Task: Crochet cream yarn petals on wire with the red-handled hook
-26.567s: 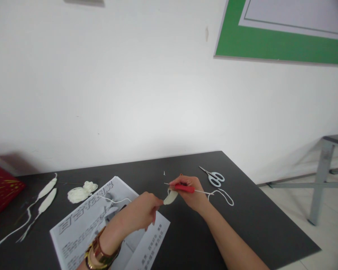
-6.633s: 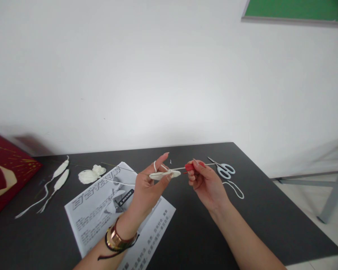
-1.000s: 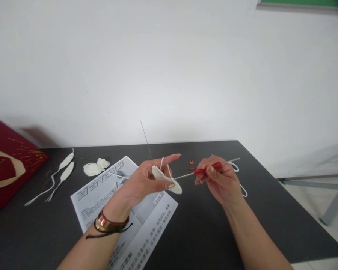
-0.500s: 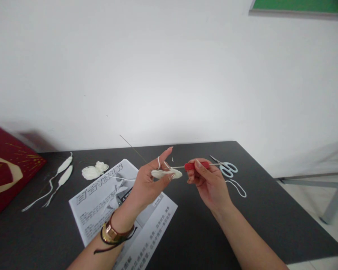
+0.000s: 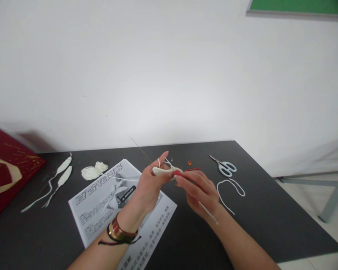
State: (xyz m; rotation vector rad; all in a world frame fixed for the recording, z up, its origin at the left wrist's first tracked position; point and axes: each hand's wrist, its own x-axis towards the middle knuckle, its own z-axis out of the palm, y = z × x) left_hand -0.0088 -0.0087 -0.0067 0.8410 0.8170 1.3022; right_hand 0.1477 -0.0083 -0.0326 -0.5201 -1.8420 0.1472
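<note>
Between the thumb and fingers of my left hand (image 5: 152,183) is pinched a small white crochet piece (image 5: 161,171). White yarn loops round my raised left index finger and trails left to a small yarn ball (image 5: 92,171). A thin wire sticks up behind that hand. My right hand (image 5: 201,191) grips a crochet hook by its red handle (image 5: 178,173); its pale rear end shows below the palm. The hook's tip is at the crochet piece, hidden by fingers and yarn. Both hands meet above the black table (image 5: 197,243).
Two white crocheted petals (image 5: 64,175) with yarn tails lie left, near a red bag or box (image 5: 14,165). A printed sheet (image 5: 92,210) lies under my left arm. Right are scissors (image 5: 225,168), a loose yarn strand (image 5: 231,183), a red needle (image 5: 192,169) and an orange stitch marker (image 5: 189,163).
My right hand has moved left and turned, bringing the hook from apart to against the crochet piece. The red needle and orange marker have come into view behind it.
</note>
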